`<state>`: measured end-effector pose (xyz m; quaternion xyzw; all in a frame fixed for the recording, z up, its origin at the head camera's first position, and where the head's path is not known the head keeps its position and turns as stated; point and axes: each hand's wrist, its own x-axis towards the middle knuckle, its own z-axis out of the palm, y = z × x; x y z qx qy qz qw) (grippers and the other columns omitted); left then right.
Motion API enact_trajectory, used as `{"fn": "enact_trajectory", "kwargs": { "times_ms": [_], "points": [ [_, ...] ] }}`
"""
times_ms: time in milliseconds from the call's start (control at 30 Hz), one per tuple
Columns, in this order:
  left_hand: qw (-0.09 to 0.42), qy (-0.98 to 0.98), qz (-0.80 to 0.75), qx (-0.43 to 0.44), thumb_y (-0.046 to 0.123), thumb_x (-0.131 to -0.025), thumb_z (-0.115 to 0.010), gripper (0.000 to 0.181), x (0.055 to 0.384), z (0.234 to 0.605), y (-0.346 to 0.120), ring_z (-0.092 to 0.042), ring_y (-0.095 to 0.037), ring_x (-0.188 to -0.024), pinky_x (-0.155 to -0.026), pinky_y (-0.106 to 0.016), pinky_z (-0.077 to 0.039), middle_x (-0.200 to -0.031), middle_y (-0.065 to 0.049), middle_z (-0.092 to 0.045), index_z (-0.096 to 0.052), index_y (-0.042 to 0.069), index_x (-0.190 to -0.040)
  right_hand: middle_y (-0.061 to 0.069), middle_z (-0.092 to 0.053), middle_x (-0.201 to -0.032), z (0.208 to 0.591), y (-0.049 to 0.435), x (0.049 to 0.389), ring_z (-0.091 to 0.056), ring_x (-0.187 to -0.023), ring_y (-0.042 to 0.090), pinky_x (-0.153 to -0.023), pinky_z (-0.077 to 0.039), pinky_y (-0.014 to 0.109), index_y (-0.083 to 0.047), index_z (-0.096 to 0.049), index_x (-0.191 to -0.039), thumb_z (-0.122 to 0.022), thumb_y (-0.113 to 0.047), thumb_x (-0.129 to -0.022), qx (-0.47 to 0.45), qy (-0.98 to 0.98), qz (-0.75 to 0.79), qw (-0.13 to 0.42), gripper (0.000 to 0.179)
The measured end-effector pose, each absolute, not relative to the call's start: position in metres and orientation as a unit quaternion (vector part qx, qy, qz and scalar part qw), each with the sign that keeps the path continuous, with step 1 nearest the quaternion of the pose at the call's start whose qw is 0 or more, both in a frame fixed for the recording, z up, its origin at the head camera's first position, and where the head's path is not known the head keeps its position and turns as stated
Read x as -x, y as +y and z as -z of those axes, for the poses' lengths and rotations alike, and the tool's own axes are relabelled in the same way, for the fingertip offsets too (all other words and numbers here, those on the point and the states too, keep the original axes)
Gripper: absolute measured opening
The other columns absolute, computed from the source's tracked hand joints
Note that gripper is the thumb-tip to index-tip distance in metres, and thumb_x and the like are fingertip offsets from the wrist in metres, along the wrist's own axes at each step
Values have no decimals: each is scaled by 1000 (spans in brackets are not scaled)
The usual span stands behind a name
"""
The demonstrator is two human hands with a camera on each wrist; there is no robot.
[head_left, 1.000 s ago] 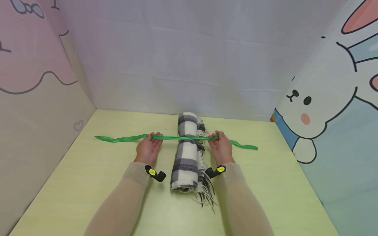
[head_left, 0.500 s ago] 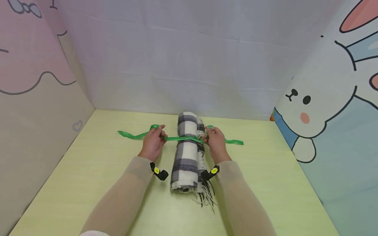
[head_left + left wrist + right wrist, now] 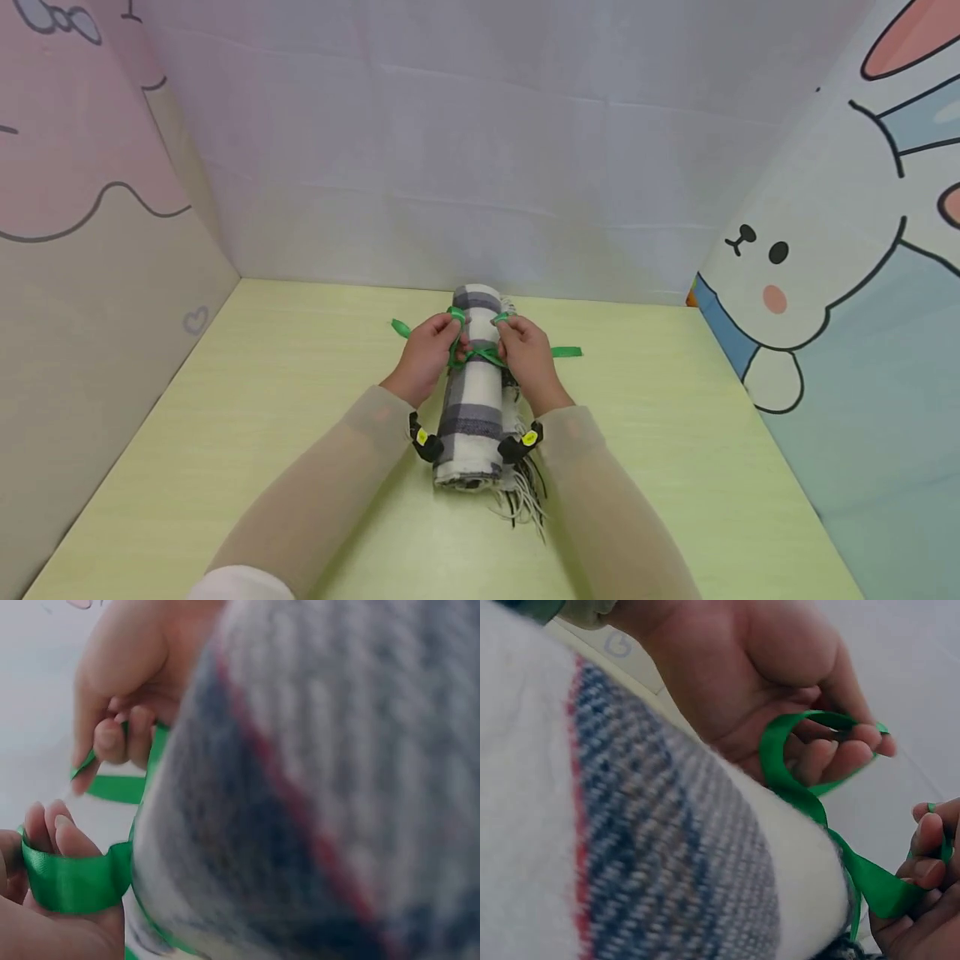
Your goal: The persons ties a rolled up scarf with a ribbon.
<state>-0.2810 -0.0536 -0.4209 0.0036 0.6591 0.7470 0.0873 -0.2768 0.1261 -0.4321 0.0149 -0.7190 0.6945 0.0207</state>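
A rolled scarf, checked in white and dark grey with fringe along its right side, lies lengthwise on the table. A green ribbon goes round its upper part and crosses on top. My left hand pinches a loop of the ribbon above the scarf's left side; the right wrist view shows this loop standing up from the roll. Opposite, my right hand pinches another bend of the ribbon between thumb and finger. Ribbon tails stick out past both hands.
Behind the table's far edge hangs a pale cloth backdrop. Printed cartoon panels flank it, with a rabbit at the right. Small black wrist cameras hang close over the scarf's near half.
Both hands have come inward from either side of the scarf to meet above it. The ribbon's straight stretch has become raised loops, and its tails have drawn in.
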Motion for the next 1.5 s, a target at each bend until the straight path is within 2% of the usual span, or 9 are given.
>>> {"fn": "enact_trajectory", "kwargs": {
  "times_ms": [200, 367, 500, 667, 867, 1033, 1133, 1433, 1500],
  "points": [
    [107, 677, -727, -42, 17, -112, -48, 26, 278, 411, -43, -61, -19, -81, -69, -28, -55, -106, -13, -64, -57, 6, -133, 3, -54, -72, 428, 123, 277, -44, -60, 14, -56, -38, 25, -3, -68, -112, -54, -24, -110, -28, -720, -693, 19, 25],
    [135, 670, -727, -68, 22, -112, -48, 31, 277, 410, -36, -63, -20, -83, -70, -31, -56, -121, -12, -62, -55, 13, -140, 3, -51, -70, 423, 120, 279, -44, -62, 15, -57, -39, 26, -4, -65, -103, -55, -25, -110, -37, -717, -696, 15, 24],
    [144, 666, -726, -94, 25, -113, -46, 37, 277, 410, -33, -64, -21, -84, -70, -31, -56, -122, -14, -60, -53, 16, -148, 2, -51, -68, 419, 119, 279, -47, -62, 15, -59, -42, 26, -2, -64, -102, -55, -20, -109, -48, -711, -702, 0, 22],
    [157, 668, -715, -133, 27, -113, -43, 43, 280, 412, -33, -60, -21, -79, -65, -30, -53, -133, -11, -57, -49, 17, -155, 4, -55, -65, 417, 120, 280, -52, -60, 15, -59, -46, 27, 3, -65, -106, -54, -16, -107, -80, -721, -687, -42, 22],
    [147, 685, -701, -128, 30, -113, -43, 42, 282, 414, -35, -58, -19, -75, -64, -28, -50, -143, 2, -58, -52, 19, -153, 2, -50, -67, 419, 124, 281, -47, -63, 17, -63, -43, 34, 2, -64, -99, -54, -21, -109, -110, -738, -662, -67, 27],
    [110, 693, -704, -110, 25, -112, -48, 36, 284, 414, -37, -59, -19, -76, -65, -28, -50, -120, -3, -68, -61, 12, -143, 3, -52, -71, 423, 127, 284, -47, -65, 19, -67, -43, 44, -3, -63, -92, -55, -24, -110, -112, -750, -648, -71, 29],
    [94, 693, -711, -80, 22, -110, -53, 34, 285, 414, -38, -60, -16, -75, -65, -26, -50, -102, -8, -67, -64, 8, -140, 4, -54, -72, 424, 129, 285, -47, -65, 20, -66, -42, 45, -3, -65, -95, -55, -24, -109, -106, -750, -650, -67, 27],
    [131, 640, -754, -61, 20, -110, -53, 45, 284, 416, -32, -58, -13, -76, -66, -26, -50, -119, -11, -61, -50, 7, -152, 2, -52, -69, 424, 122, 287, -48, -63, 15, -62, -43, 30, -5, -62, -96, -52, -20, -110, -68, -692, -716, -63, 23],
    [129, 632, -762, -57, 20, -110, -53, 47, 282, 416, -29, -55, -13, -72, -64, -25, -48, -114, -10, -60, -47, 8, -155, 2, -52, -68, 423, 120, 287, -51, -63, 15, -61, -44, 28, -6, -61, -94, -52, -20, -110, -64, -675, -732, -70, 24]
  ]
}}
